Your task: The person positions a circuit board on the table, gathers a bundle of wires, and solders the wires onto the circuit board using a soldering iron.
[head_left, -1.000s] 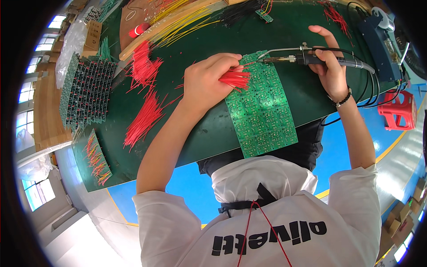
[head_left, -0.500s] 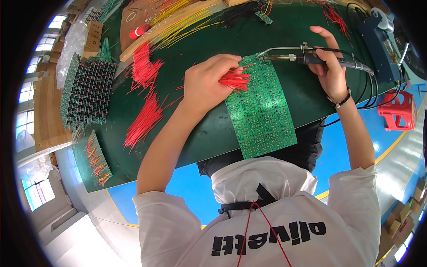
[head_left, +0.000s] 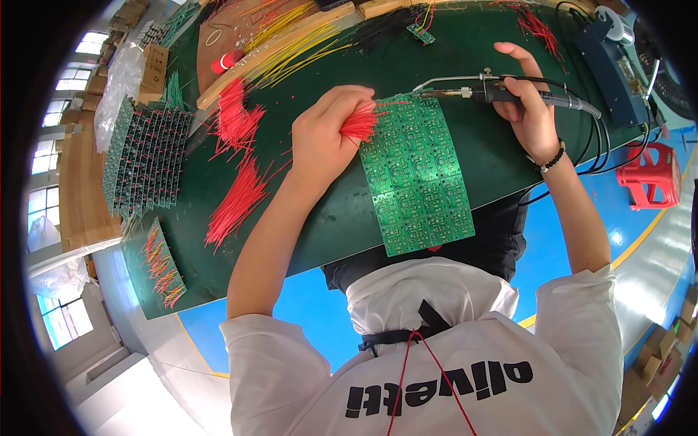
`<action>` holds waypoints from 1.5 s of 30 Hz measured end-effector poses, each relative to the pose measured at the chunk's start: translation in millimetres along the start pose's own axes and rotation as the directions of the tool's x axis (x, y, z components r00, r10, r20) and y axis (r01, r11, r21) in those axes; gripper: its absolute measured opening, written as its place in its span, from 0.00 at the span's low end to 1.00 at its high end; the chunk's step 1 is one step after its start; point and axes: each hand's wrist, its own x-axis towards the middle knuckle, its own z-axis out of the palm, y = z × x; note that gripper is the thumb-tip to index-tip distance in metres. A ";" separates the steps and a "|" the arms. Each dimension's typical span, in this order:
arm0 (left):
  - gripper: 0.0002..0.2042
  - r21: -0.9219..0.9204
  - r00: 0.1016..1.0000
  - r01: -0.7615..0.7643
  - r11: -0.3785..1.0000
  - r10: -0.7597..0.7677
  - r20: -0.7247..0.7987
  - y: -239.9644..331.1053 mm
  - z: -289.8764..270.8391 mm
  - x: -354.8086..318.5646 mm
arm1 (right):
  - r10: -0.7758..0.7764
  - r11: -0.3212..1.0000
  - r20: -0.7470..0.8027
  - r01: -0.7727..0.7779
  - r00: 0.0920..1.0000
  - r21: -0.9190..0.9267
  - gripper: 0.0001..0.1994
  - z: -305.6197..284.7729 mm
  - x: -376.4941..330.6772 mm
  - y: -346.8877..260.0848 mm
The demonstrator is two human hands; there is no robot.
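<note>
My left hand (head_left: 325, 134) is closed round a bunch of short red wires (head_left: 358, 123), whose ends fan out over the upper left edge of a green circuit board panel (head_left: 414, 178). One red wire reaches over the panel's top edge. My right hand (head_left: 529, 109) grips a soldering iron (head_left: 498, 93) with a thin metal feed tube along it, the index finger raised. Its tip points left, at the panel's upper edge; whether it touches cannot be told. The panel lies on the dark green tabletop (head_left: 327, 225) and overhangs the near edge.
Loose red wires (head_left: 240, 200) lie left of my arm. Stacked boards (head_left: 149, 156) and a wired board (head_left: 161, 265) are farther left. Yellow wires (head_left: 305, 54) and black wires (head_left: 389, 29) lie at the back. A blue soldering station (head_left: 614, 69) and red stool (head_left: 649, 176) are right.
Both hands have shifted slightly left, the iron with the right one. The red wire bunch has drawn back left from the panel, uncovering more of its upper left part.
</note>
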 end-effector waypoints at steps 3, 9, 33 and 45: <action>0.05 -0.004 1.000 0.022 1.000 -0.022 -0.010 -1.3 -0.6 0.5 | 0.000 0.999 0.003 0.000 1.000 -0.040 0.20 -2.0 0.9 -2.2; 0.05 0.043 0.998 0.059 0.997 -0.060 0.002 6.3 -1.3 -0.3 | 0.010 0.997 0.005 -0.010 1.000 -0.079 0.21 -2.4 -2.7 -5.6; 0.08 -0.010 0.999 -0.029 1.000 0.029 0.023 3.8 11.9 4.0 | 0.026 0.995 -0.052 -0.030 0.998 -0.090 0.22 -3.2 -3.6 -1.6; 0.06 -0.076 0.987 0.122 0.990 -0.112 0.118 7.9 11.1 6.7 | 0.037 0.997 -0.068 -0.041 0.997 -0.065 0.22 -9.3 -2.9 0.1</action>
